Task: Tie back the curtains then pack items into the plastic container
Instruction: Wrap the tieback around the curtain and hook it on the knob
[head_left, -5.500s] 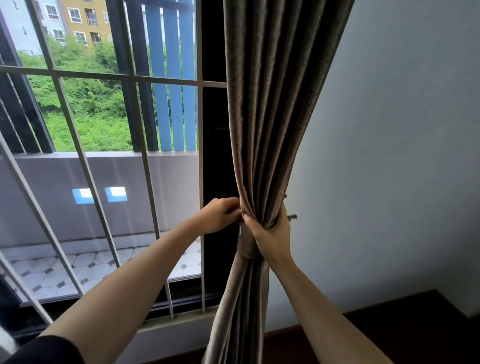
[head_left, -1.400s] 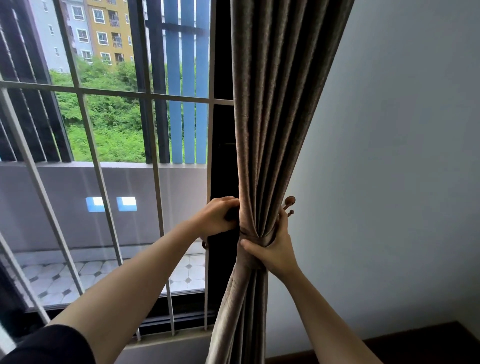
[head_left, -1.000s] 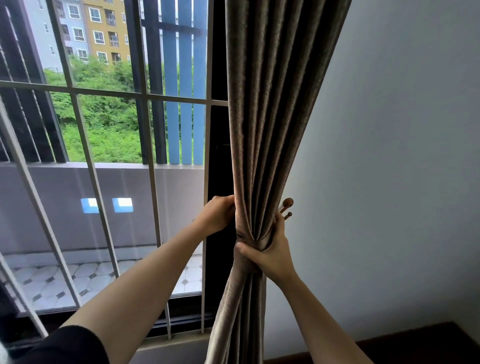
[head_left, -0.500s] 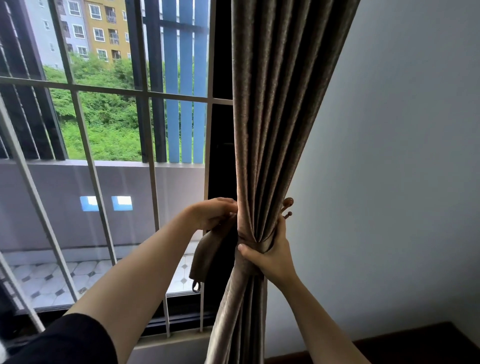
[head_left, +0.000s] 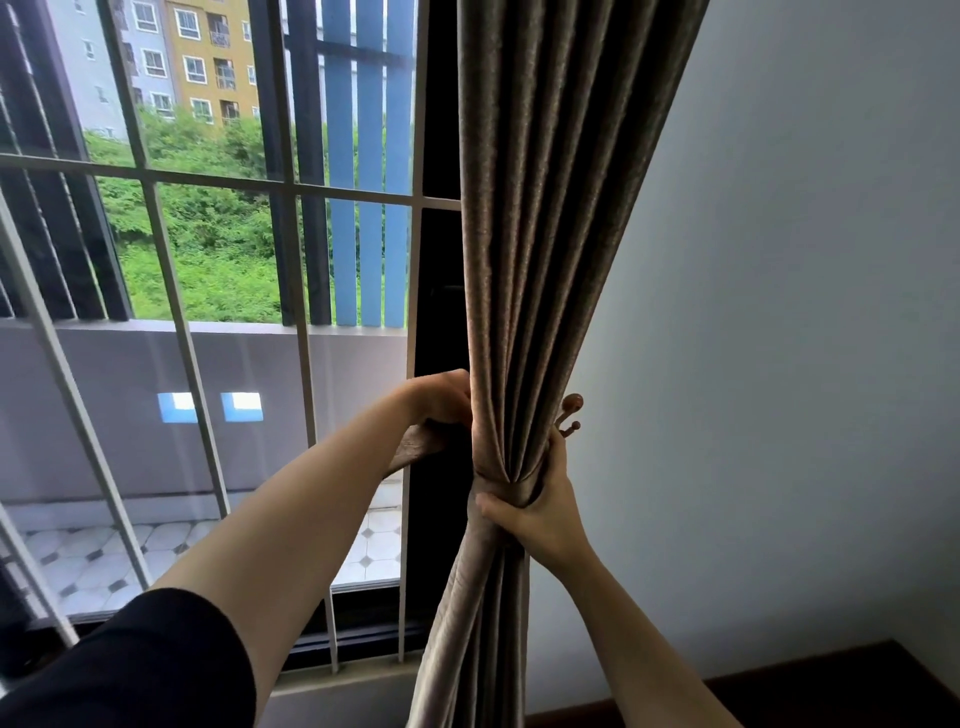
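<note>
A brown-grey curtain (head_left: 545, 234) hangs gathered into a tight bunch beside the window. My right hand (head_left: 540, 506) squeezes the bunch at its narrowest point from the right side. My left hand (head_left: 441, 402) sits at the curtain's left edge, closed on a fabric tieback strap (head_left: 415, 447) of the same colour, a short piece of which shows under the palm. A brown hook with round knobs (head_left: 570, 413) pokes out from the wall just behind the curtain, above my right hand. No plastic container is in view.
A window with a white metal grille (head_left: 171, 291) fills the left side, with a dark frame post (head_left: 436, 322) right next to the curtain. A plain white wall (head_left: 779, 338) is on the right. Dark wooden floor (head_left: 831, 691) shows at the bottom right.
Half a second ago the tieback strap hung loose below my left hand; now it is pulled up and mostly tucked under that hand against the curtain. My right hand keeps its grip.
</note>
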